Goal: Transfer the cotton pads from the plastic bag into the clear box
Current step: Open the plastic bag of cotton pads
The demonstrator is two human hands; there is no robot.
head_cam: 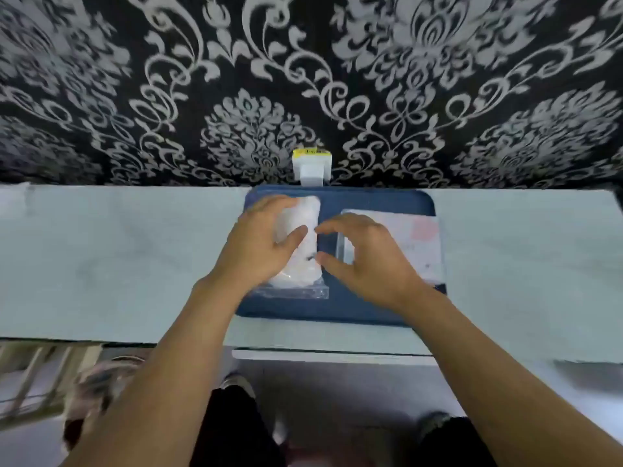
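A clear plastic bag [300, 264] stuffed with white cotton pads lies lengthwise on the left half of a dark blue tray [371, 200]. My left hand [259, 244] rests on the bag's left side with fingers curled over it. My right hand [364, 257] hovers just right of the bag, fingers spread and bent, thumb and forefinger close to the bag's edge. The clear box [404, 241], with a faint pink mark on it, lies on the tray's right half, partly hidden behind my right hand. The picture is blurred.
The tray sits on a pale table [118, 257] against a black wall with silver floral pattern. A small white holder with a yellow label [312, 165] is fixed on the wall just behind the tray. Below the table edge are my legs and a drawer front [330, 355].
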